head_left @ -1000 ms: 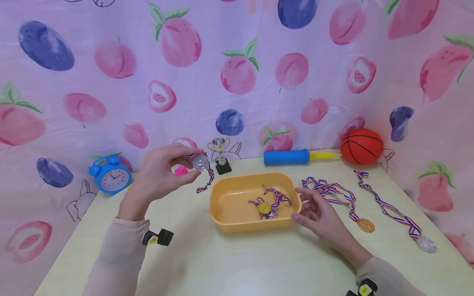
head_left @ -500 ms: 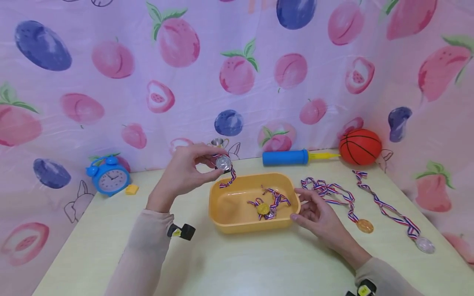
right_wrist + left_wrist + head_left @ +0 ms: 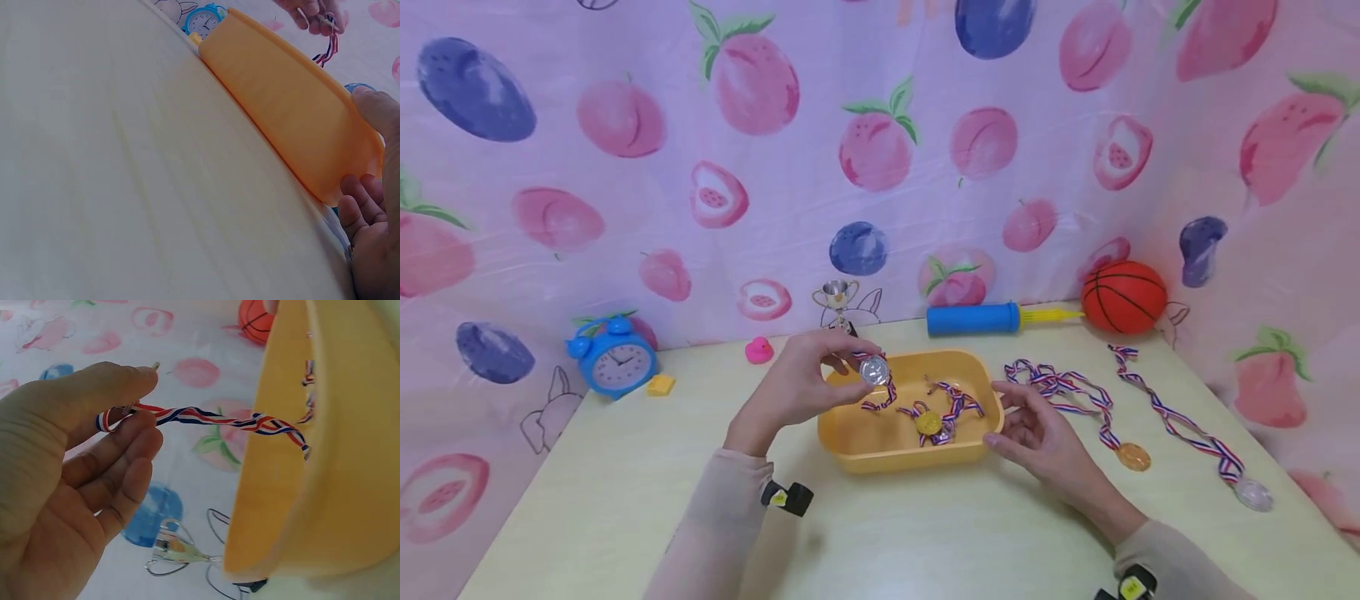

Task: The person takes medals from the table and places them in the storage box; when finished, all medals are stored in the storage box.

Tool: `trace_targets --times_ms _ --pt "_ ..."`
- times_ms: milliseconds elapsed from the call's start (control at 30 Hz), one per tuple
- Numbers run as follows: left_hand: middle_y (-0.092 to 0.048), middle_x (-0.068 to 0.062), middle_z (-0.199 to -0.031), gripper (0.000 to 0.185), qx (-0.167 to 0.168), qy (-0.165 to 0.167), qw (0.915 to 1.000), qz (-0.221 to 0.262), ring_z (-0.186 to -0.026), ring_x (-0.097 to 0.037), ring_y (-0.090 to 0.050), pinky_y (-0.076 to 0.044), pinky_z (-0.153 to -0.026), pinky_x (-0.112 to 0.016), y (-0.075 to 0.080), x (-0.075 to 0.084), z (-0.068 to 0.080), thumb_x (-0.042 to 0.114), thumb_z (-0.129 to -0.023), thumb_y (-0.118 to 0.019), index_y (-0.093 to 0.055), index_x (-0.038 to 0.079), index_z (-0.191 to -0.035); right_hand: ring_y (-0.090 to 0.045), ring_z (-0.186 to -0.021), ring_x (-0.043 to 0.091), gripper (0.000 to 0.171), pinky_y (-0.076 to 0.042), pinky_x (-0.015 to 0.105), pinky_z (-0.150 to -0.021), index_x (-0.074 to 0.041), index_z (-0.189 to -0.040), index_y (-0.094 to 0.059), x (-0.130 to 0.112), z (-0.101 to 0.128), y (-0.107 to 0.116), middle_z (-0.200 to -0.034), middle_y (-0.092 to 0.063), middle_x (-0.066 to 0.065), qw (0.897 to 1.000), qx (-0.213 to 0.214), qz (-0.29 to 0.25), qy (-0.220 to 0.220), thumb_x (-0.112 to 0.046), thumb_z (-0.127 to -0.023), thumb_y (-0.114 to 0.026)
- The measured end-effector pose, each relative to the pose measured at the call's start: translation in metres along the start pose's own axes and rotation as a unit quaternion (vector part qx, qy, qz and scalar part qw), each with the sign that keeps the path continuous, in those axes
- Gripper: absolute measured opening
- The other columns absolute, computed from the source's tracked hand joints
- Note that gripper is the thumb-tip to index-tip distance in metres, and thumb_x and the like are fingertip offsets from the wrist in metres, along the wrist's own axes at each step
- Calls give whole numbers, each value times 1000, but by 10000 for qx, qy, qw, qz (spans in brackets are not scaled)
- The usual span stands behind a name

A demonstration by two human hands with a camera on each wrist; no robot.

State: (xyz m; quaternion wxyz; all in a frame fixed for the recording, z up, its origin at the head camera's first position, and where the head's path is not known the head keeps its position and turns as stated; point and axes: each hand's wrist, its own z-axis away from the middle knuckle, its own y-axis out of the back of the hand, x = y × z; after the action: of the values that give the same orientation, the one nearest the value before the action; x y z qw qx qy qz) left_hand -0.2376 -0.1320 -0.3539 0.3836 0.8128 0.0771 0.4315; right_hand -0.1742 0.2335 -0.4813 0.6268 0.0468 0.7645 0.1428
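Note:
My left hand [image 3: 805,385] pinches a silver medal [image 3: 874,370] by its striped ribbon [image 3: 206,417] and holds it over the left end of the yellow tray [image 3: 850,440]. The ribbon hangs down over the tray's rim [image 3: 275,456]. A gold medal [image 3: 929,422] with a tangled ribbon lies inside the tray. My right hand [image 3: 1037,433] rests against the tray's right end, fingers relaxed, fingertips [image 3: 356,209] touching its wall [image 3: 281,106].
On the table right of the tray lie a gold medal [image 3: 1133,456] and a silver medal [image 3: 1255,495] with long ribbons. Along the back stand a blue alarm clock [image 3: 613,360], a pink duck [image 3: 758,350], a small trophy [image 3: 837,300], a blue pump [image 3: 977,318] and a basketball [image 3: 1123,297].
My left hand has carried the silver medal rightward and down, from left of the tray to over its left end. The right hand has stayed at the tray's right end.

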Motion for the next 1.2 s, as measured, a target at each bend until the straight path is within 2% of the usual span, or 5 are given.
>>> trace_targets --times_ms 233,567,733,967,1200 --pt "-79 4 -121 53 -571 421 9963 -476 -113 -28 -71 -62 -97 -45 -11 -13 10 20 -87 -98 -80 16 -137 -67 -110 29 71 -61 21 -92 -18 -161 -51 1 0 0 -140 -58 17 10000 -39 -61 18 -21 -100 -88" --pt "-69 -6 -138 52 437 362 9964 -633 -129 -30 -65 -59 -100 -52 -14 -31 45 26 -87 -96 -79 18 -136 -67 -110 30 72 -61 21 -92 -18 -162 -50 -2 0 -1 -139 -58 17 10000 -45 -5 5 -21 -100 -87" --pt "-59 -11 -152 67 807 641 9933 -531 -141 -30 -57 -56 -107 -54 -18 -41 59 33 -86 -97 -72 16 -146 -67 -111 30 73 -60 21 -92 -19 -163 -50 -1 0 -1 -140 -58 17 10000 -39 18 -33 -23 -100 -87" --pt "-54 -9 -157 80 1032 1079 9888 84 -141 -36 -56 -56 -110 -62 -29 -49 73 33 -85 -97 -62 17 -156 -67 -110 29 74 -61 21 -92 -18 -163 -50 -1 0 0 -141 -58 18 10000 -43 11 -28 -22 -100 -87" --pt "-55 -9 -156 78 816 1561 9834 439 -138 -34 -61 -57 -111 -57 -46 -58 86 33 -89 -94 -59 17 -157 -67 -110 29 74 -60 20 -91 -18 -163 -49 0 1 -2 -140 -59 18 10000 -30 -4 -28 -21 -100 -87"
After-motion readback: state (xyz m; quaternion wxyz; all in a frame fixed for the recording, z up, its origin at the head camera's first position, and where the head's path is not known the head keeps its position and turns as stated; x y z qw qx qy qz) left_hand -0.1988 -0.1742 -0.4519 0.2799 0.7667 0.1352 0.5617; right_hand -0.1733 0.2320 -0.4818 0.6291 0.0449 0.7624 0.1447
